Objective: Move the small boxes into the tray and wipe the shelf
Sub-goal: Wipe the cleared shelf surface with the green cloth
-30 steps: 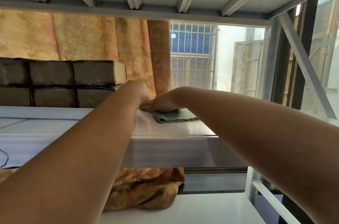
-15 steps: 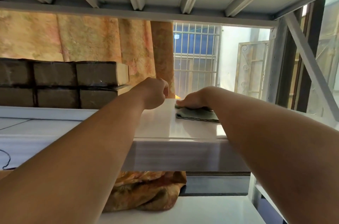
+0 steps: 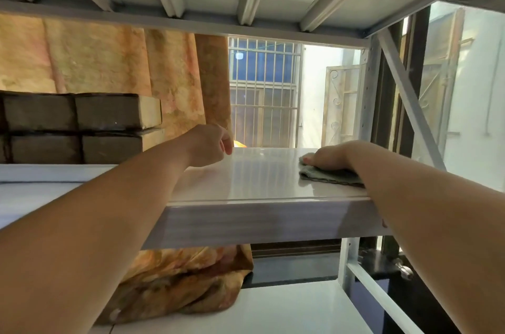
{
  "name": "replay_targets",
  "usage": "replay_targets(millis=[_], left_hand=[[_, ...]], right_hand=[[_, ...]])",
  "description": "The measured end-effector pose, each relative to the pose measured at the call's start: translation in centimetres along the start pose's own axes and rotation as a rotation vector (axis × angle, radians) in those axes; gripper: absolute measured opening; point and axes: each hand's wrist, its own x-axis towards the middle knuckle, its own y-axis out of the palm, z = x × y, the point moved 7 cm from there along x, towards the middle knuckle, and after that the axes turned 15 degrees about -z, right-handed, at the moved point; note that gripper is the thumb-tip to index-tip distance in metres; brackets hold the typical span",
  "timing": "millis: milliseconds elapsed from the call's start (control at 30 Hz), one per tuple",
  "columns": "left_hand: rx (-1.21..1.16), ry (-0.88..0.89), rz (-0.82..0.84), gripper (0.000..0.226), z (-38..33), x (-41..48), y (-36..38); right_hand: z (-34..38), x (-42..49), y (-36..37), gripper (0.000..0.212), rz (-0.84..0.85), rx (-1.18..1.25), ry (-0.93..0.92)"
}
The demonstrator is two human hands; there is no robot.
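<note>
Right hand (image 3: 330, 154), fingers flat, presses a soft grey-green folded cloth (image 3: 328, 177) onto the glossy white metal shelf (image 3: 254, 180). The cloth is limp and likely slides easily, so palm pressure suffices. Left hand (image 3: 210, 145) is loosely curled and empty.

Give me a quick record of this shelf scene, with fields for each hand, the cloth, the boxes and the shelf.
left hand: loosely curled, holds nothing, over the middle of the shelf
right hand: presses down on the cloth, near the shelf's right end
cloth: grey-green, lying on the shelf under the right hand
boxes: brown, stacked two high, at the left
shelf: white, glossy top
</note>
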Motion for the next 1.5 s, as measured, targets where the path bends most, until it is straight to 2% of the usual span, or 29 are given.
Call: replay_targets(millis=[100,300,433,800,1133,1233,1367,1500], left_hand=[[0.041,0.058,-0.021,0.021,-0.9,-0.2,0.3],[0.106,0.117,-0.067,0.022,-1.9,-0.4,0.4],[0.117,0.207,-0.043,0.022,-3.6,-1.0,0.8],[0.061,0.285,-0.273,0.021,-4.3,-0.6,-0.6],[0.036,0.366,-0.236,0.021,-5.8,-1.0,-0.4],[0.042,0.355,-0.22,0.022,-5.7,-1.0,-0.6],[0.053,0.271,-0.226,0.022,-3.9,-0.7,-0.9],[0.043,0.197,-0.222,0.023,-3.0,-0.6,-0.8]], right_hand=[[-0.8,-1.0,0.1,0.053,0.003,0.015,-0.003],[-1.7,-2.2,0.6,0.055,-0.017,0.109,0.016],[-1.4,-3.3,0.4,0.048,-0.039,0.14,-0.062],[0.2,-5.4,0.7,0.054,-0.026,0.053,-0.207],[3.1,-6.0,1.2,0.06,0.013,0.067,-0.295],[5.0,-6.3,1.3,0.06,0.023,0.084,-0.341],[8.0,-7.6,1.3,0.053,0.069,0.099,-0.492],[7.3,-7.7,0.1,0.049,0.152,0.077,-0.54]])
